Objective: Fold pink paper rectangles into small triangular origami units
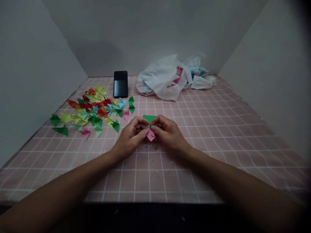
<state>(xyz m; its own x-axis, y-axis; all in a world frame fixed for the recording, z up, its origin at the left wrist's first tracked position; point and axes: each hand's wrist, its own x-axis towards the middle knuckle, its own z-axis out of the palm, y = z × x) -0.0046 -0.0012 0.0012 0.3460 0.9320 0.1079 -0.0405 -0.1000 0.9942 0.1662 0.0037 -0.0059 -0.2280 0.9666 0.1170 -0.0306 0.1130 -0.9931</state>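
A small piece of pink folded origami paper (151,135) is pinched between my two hands, its pointed end facing down toward me. My left hand (132,134) grips its left side with thumb and fingertips, and my right hand (169,132) grips the right side in the same way. The fingertips cover the paper's upper part. Just behind the hands lies green paper (148,119), partly hidden by the fingers. To the left spreads a pile of folded paper pieces (97,121) in red, orange, yellow, green, blue and pink.
A black phone (120,84) lies at the back beyond the paper pile. A crumpled white plastic bag (162,77) sits at the back middle, with another bag (200,81) to its right. A pink checked cloth (230,129) covers the table. Pale walls (155,32) enclose the back and sides.
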